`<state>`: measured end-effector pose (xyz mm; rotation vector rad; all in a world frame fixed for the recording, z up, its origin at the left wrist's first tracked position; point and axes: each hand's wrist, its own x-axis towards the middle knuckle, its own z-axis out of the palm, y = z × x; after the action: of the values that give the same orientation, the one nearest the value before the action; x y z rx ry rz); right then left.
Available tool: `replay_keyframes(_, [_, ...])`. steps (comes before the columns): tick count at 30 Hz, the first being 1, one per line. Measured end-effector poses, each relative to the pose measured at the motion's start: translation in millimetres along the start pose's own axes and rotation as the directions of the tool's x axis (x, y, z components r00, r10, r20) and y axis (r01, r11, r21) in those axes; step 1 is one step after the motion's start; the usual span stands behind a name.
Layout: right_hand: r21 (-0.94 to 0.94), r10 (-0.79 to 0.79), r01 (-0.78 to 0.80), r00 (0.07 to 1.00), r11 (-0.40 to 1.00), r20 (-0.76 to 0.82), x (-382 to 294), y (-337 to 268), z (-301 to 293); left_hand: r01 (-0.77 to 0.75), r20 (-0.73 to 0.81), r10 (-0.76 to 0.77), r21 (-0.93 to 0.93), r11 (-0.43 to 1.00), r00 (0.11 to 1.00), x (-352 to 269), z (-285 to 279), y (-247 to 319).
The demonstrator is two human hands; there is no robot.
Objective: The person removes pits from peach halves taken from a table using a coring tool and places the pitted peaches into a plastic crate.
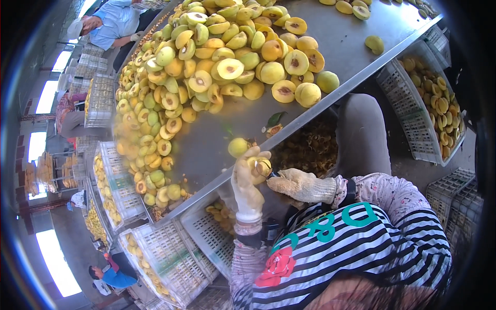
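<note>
My left hand, in a thin whitish glove, holds a yellow halved stone fruit, its cut face turned towards my right hand. In a stained knit glove, my right hand grips a small dark-handled tool, whose thin curved end is at the fruit. A greenish-yellow fruit lies on the metal table just beyond my left fingertips. Farther off, a large heap of halved fruit, many with the stones still in them, covers much of the metal table.
The table's raised metal edge runs diagonally before me. Crates of fruit stand at right and lower left, and a white crate is beside my left forearm. Discarded scraps lie below the edge. A co-worker sits across the table.
</note>
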<state>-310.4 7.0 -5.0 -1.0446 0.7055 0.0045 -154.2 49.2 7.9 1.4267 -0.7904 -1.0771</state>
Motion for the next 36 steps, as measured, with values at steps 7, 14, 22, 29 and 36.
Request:
replay_keyframes(7, [-0.225,0.097,-0.117,0.990,0.967,-0.100,15,12,6,-0.196,-0.149,0.242,0.271,0.942,0.959,-2,15,-20])
replay_keyframes(14, [-0.135,0.030,-0.018,0.995,0.991,0.091,10,-1,-1,-0.335,-0.121,0.342,0.071,0.939,0.932,0,14,-21])
replay_keyframes(22, [-0.273,-0.177,0.159,0.983,0.949,-0.043,11,17,8,-0.161,-0.054,0.152,-0.376,0.913,0.987,-6,16,-12])
replay_keyframes(29, [-0.123,-0.244,0.226,0.957,0.966,-0.155,7,9,14,-0.228,-0.161,0.189,-0.277,0.933,0.969,-10,30,2])
replay_keyframes(36, [-0.547,-0.466,0.516,0.851,0.659,0.241,14,27,-6,-0.144,-0.049,0.135,-0.341,0.929,0.990,-7,18,-9])
